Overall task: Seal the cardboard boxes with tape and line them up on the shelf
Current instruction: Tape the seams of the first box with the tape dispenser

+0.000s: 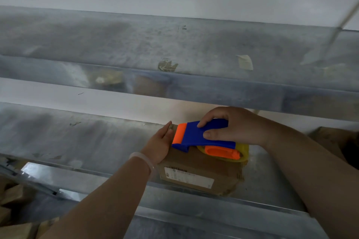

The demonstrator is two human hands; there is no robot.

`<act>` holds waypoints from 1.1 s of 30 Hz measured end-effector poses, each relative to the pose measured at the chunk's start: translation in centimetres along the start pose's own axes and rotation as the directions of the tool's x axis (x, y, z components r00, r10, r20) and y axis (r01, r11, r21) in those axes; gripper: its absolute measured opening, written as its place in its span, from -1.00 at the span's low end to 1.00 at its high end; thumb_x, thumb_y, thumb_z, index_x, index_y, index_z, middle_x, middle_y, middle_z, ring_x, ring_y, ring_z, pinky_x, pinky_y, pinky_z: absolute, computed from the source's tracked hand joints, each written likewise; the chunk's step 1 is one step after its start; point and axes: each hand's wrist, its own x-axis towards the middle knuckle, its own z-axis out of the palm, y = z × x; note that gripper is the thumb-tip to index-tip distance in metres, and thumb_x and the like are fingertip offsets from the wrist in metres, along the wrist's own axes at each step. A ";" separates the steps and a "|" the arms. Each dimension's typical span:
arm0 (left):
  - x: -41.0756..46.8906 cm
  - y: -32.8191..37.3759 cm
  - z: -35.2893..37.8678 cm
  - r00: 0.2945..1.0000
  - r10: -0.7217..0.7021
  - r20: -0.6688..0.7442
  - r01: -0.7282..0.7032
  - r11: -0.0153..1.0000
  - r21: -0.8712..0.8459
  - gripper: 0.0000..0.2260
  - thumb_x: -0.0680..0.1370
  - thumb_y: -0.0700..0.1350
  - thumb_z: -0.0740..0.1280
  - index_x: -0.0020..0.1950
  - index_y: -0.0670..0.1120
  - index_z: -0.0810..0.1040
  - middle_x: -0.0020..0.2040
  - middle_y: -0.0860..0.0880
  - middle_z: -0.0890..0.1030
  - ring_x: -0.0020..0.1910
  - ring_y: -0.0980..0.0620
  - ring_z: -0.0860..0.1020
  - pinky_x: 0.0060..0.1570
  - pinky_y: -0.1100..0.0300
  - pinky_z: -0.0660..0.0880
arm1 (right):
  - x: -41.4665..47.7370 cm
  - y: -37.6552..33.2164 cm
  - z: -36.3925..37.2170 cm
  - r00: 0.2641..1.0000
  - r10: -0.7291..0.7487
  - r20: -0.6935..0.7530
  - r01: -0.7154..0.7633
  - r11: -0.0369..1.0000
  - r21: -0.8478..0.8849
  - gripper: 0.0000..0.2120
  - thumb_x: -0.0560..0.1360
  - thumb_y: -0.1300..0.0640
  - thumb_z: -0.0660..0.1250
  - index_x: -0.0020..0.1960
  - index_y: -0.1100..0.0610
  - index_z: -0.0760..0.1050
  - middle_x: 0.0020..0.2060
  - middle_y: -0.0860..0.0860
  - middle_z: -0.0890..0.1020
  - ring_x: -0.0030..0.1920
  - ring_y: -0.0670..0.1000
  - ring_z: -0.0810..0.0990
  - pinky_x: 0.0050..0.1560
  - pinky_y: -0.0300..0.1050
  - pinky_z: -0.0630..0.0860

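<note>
**Taping the box on the lower shelf**

The right hand (pixel 233 128) is wrapped over the top of a blue plastic tape dispenser (pixel 196 136) with orange trim. Its fingers curl over the far edge and the thumb presses on the near side. The left hand (pixel 160 142) holds nothing. It lies flat with straight fingers against the left end of a brown cardboard box (pixel 194 163), bracing it, and a clear bracelet (pixel 142 158) sits on the wrist.

The dispenser rests on the box top. Its orange blade end points left, towards the bracing hand, and its yellowish tape roll (pixel 245 149) trails at the right. Its long axis runs left to right along the lid, rising slightly towards the far left.

The box sits on the grey galvanised metal shelf (pixel 77 141), near the front lip. Its long side seems to run along the shelf, a little skewed, and a white printed label (pixel 189 177) faces me.

To do this step well, I'd say the dispenser should be drawn in one straight line along the flap seam, with steady downward pressure so the tape lies without wrinkles. The left palm has to stop the light box sliding on the slick metal. I can't see the seam under the tool, nor whether any tape is stuck down yet. The strip should run over the end before the blade cuts it.
</note>
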 end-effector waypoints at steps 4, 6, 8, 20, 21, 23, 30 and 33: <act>0.0 0.1 -0.1 1.000 -0.007 -0.030 0.008 0.999 0.034 -0.60 0.66 0.09 0.05 0.51 0.15 0.20 0.46 -0.04 0.35 0.29 0.05 0.38 0.26 0.19 0.30 | -1.1 0.8 -1.0 1.000 0.001 0.014 -0.001 1.000 -0.015 -0.78 0.35 -0.26 0.43 -0.02 -0.42 0.51 0.01 -0.34 0.54 -0.06 -0.38 0.52 -0.12 -0.37 0.53; 0.0 0.3 -0.1 1.000 -0.011 -0.029 0.013 0.998 0.065 -0.60 0.66 0.11 0.04 0.51 0.16 0.20 0.44 -0.06 0.36 0.28 0.01 0.40 0.23 0.20 0.31 | -2.3 1.7 -1.9 0.999 0.015 0.028 -0.015 1.000 -0.005 -0.77 0.37 -0.24 0.42 0.00 -0.42 0.51 0.01 -0.35 0.54 -0.05 -0.36 0.53 -0.11 -0.34 0.56; -0.2 0.4 -0.1 1.000 -0.004 -0.025 0.006 0.996 0.091 -0.59 0.65 0.13 0.03 0.51 0.16 0.19 0.46 -0.05 0.34 0.34 -0.03 0.38 0.25 0.21 0.28 | -3.3 2.4 -2.4 1.000 0.012 0.028 -0.013 0.999 0.029 -0.79 0.40 -0.20 0.43 0.01 -0.40 0.52 0.00 -0.36 0.55 -0.04 -0.34 0.55 -0.13 -0.36 0.56; -0.9 1.2 -0.1 0.999 0.031 -0.025 -0.027 0.987 0.161 -0.59 0.66 0.09 0.04 0.52 0.12 0.21 0.50 -0.04 0.29 0.45 -0.05 0.26 0.32 0.21 0.15 | -9.0 6.5 -5.8 0.998 0.060 -0.035 -0.053 0.983 0.178 -0.68 0.19 -0.24 0.41 -0.05 -0.30 0.62 -0.03 -0.32 0.63 -0.07 -0.22 0.63 -0.18 -0.33 0.55; -0.9 1.2 0.0 0.999 0.028 -0.026 -0.023 0.986 0.165 -0.59 0.66 0.09 0.04 0.52 0.12 0.21 0.50 -0.04 0.29 0.45 -0.05 0.27 0.33 0.20 0.16 | -9.3 6.9 -5.7 0.997 0.068 -0.036 -0.060 0.978 0.201 -0.69 0.19 -0.21 0.42 -0.06 -0.30 0.62 -0.04 -0.31 0.63 -0.07 -0.21 0.64 -0.20 -0.34 0.55; -0.9 1.3 -0.1 0.999 0.021 -0.029 -0.015 0.983 0.182 -0.59 0.66 0.11 0.03 0.51 0.14 0.21 0.49 -0.05 0.29 0.44 -0.07 0.28 0.34 0.17 0.18 | -9.7 7.7 -5.4 0.996 0.083 -0.039 -0.072 0.970 0.233 -0.71 0.20 -0.18 0.42 -0.07 -0.30 0.62 -0.04 -0.31 0.64 -0.07 -0.19 0.64 -0.20 -0.35 0.55; -1.3 1.2 -0.6 0.999 0.018 -0.051 -0.008 0.982 0.190 -0.61 0.66 0.09 0.04 0.50 0.13 0.24 0.48 -0.06 0.32 0.42 -0.07 0.31 0.29 0.21 0.20 | -9.2 9.1 -4.0 0.994 0.085 -0.072 -0.063 0.962 0.266 -0.73 0.22 -0.17 0.44 -0.08 -0.26 0.63 -0.05 -0.26 0.66 -0.07 -0.17 0.66 -0.16 -0.27 0.58; -1.7 0.7 -2.1 0.996 0.014 -0.084 0.003 0.981 0.196 -0.61 0.66 0.10 0.04 0.49 0.14 0.25 0.47 -0.05 0.34 0.41 -0.06 0.32 0.27 0.23 0.20 | -8.2 8.7 -3.1 0.996 0.061 -0.070 -0.039 0.958 0.285 -0.74 0.22 -0.15 0.45 -0.09 -0.24 0.64 -0.07 -0.25 0.66 -0.09 -0.17 0.65 -0.20 -0.34 0.55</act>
